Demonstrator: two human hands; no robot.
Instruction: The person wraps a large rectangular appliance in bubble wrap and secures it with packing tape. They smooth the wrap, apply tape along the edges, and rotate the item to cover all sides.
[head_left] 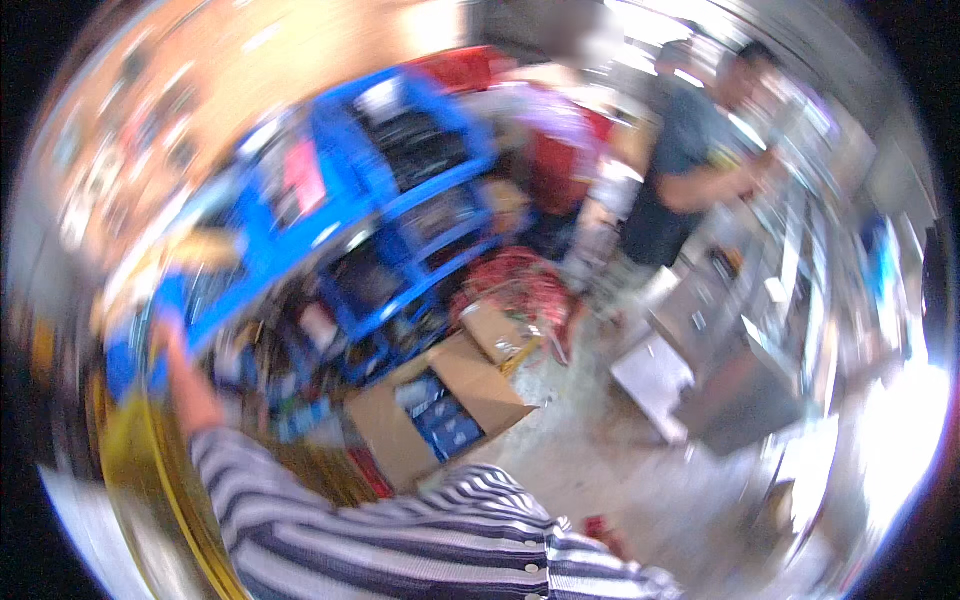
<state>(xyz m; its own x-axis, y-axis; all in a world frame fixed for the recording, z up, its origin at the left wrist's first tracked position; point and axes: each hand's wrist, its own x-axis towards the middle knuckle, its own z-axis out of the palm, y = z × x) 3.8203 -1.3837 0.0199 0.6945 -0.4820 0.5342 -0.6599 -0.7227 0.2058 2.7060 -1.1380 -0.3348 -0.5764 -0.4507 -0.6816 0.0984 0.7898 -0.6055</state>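
Observation:
My left arm, in a black-and-white striped sleeve, reaches out to the far left. At its end my left hand [172, 338] is at the near end of a row of blue plastic bins [230, 312]. Motion smears its fingers, so I cannot tell whether they grip the bin's edge. Below and right of the bins stands an open cardboard box [372, 428] with blue packs [445, 420] inside. My right hand cannot be made out. A small dark red shape [604, 536] shows beside my shirt, too blurred to name.
A person [690, 150] in a dark shirt stands at a bench on the right, bent over it. Red mesh sacks [515, 290] lie beyond the box. Grey panels [740, 395] stand at right. Something yellow [140, 450] curves along the lower left.

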